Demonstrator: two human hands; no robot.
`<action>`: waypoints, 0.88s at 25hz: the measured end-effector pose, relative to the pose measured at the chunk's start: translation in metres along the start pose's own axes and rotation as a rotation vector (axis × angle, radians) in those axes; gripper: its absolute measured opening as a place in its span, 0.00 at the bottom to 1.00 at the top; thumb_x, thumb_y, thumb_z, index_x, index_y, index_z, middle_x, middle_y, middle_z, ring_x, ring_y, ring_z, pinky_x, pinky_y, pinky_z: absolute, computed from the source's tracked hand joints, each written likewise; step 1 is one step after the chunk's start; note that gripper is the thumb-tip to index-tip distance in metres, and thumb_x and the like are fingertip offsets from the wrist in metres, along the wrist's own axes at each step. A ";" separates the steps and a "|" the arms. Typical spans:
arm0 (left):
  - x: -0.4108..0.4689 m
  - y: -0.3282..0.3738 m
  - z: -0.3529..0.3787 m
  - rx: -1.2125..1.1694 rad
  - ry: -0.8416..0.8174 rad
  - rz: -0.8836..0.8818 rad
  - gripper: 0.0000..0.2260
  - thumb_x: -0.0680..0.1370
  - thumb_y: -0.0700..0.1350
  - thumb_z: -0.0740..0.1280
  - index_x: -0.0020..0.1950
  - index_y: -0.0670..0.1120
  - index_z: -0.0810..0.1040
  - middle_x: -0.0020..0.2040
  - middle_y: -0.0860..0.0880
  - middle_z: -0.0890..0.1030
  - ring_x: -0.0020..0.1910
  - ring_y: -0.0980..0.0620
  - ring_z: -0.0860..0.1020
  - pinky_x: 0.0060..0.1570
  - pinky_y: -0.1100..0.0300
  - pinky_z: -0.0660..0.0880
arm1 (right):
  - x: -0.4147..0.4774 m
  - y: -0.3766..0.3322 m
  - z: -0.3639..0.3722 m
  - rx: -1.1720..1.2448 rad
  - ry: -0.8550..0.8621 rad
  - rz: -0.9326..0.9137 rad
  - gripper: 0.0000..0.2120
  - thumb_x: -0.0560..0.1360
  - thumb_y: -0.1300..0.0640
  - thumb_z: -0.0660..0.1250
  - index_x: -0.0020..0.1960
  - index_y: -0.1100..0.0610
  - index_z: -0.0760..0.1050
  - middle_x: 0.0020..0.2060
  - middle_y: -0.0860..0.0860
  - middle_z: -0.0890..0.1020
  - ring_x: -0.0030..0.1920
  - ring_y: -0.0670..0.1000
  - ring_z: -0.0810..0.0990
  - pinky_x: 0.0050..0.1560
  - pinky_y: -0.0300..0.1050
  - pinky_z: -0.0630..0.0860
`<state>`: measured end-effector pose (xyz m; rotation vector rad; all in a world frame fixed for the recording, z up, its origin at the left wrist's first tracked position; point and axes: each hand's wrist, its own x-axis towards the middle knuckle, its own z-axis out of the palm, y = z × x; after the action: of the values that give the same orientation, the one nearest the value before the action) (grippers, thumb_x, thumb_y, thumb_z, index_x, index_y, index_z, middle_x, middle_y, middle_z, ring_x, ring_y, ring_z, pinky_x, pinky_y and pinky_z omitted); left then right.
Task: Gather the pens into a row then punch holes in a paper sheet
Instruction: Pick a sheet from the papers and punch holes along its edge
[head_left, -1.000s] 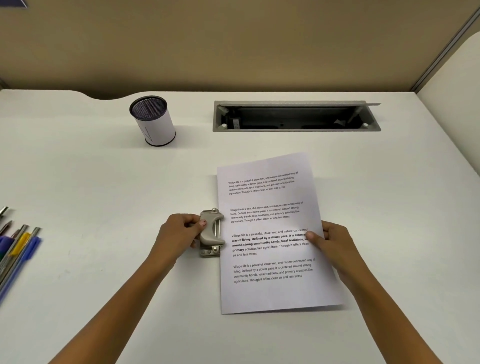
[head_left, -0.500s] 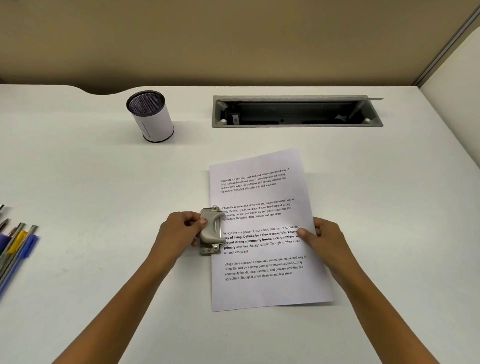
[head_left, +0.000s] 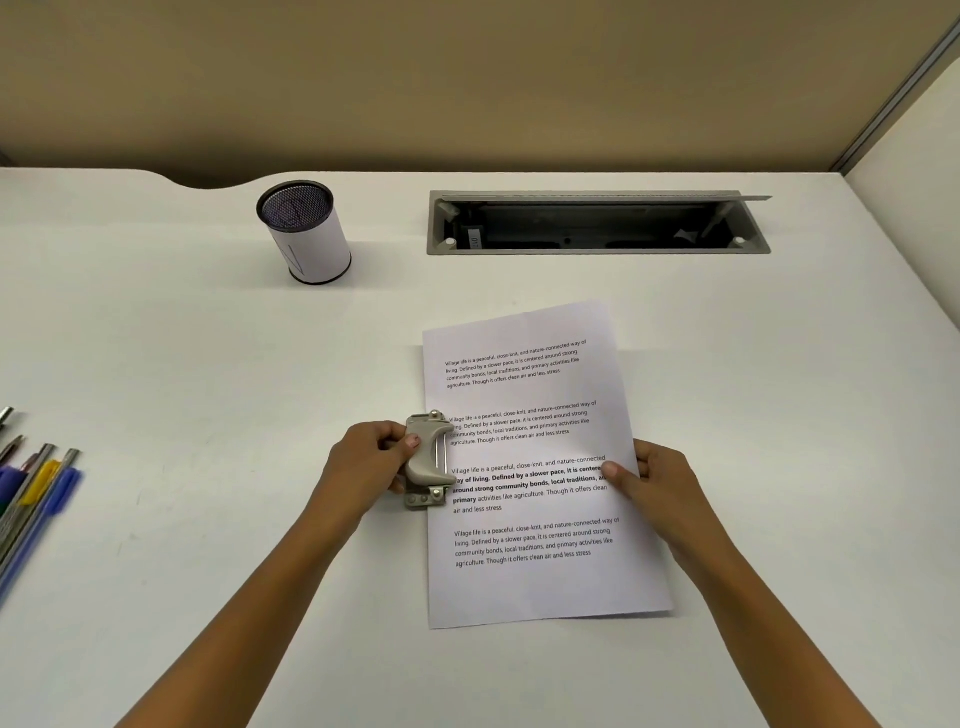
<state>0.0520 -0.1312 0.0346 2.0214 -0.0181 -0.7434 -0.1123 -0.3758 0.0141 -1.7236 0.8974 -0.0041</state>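
A white printed paper sheet (head_left: 540, 467) with four blocks of black text lies flat on the white desk (head_left: 182, 338), a little right of the middle and slightly turned, its top edge leaning toward 1 o'clock. At the sheet's 9 o'clock edge sits a small grey metal hole punch (head_left: 427, 460), its mouth over the paper's left margin so the sheet's edge lies inside it. The left hand (head_left: 371, 467) is closed around the punch from the 9 o'clock side, thumb resting on the rounded lever. The right hand (head_left: 657, 486) pinches the sheet at its 3 o'clock edge, thumb on top of the print and the fingers curled at the paper's border.

Well apart at 9 o'clock, at the view's left edge, a row of pens (head_left: 36, 493) lies side by side, with blue, yellow and green parts and silvery tips pointing toward 1 o'clock. At 11 o'clock from the sheet stands a black mesh cup wrapped in white paper (head_left: 306, 234). At 12 o'clock a grey rectangular cable tray (head_left: 597, 223) is set open into the desk.
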 end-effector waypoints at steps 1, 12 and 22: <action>0.000 0.000 0.000 -0.001 -0.004 0.001 0.06 0.79 0.41 0.64 0.43 0.43 0.79 0.35 0.46 0.78 0.31 0.47 0.74 0.43 0.54 0.74 | 0.000 0.000 0.000 0.002 0.001 -0.003 0.07 0.75 0.60 0.68 0.48 0.49 0.80 0.44 0.53 0.86 0.47 0.57 0.84 0.55 0.61 0.78; -0.003 0.006 -0.001 0.169 0.121 0.048 0.08 0.75 0.46 0.70 0.52 0.47 0.77 0.47 0.46 0.80 0.41 0.48 0.79 0.44 0.53 0.78 | -0.001 -0.004 0.000 -0.065 0.003 -0.010 0.06 0.76 0.59 0.68 0.52 0.54 0.80 0.45 0.60 0.85 0.48 0.61 0.83 0.54 0.60 0.78; 0.016 0.011 0.031 0.507 0.315 0.366 0.26 0.82 0.53 0.52 0.77 0.43 0.53 0.79 0.47 0.49 0.78 0.47 0.45 0.75 0.48 0.43 | -0.003 -0.007 0.000 -0.081 0.003 -0.009 0.07 0.76 0.59 0.67 0.53 0.56 0.80 0.44 0.55 0.86 0.47 0.58 0.84 0.54 0.58 0.78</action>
<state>0.0523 -0.1658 0.0238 2.4992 -0.4188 -0.1887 -0.1106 -0.3731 0.0214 -1.8033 0.9030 0.0245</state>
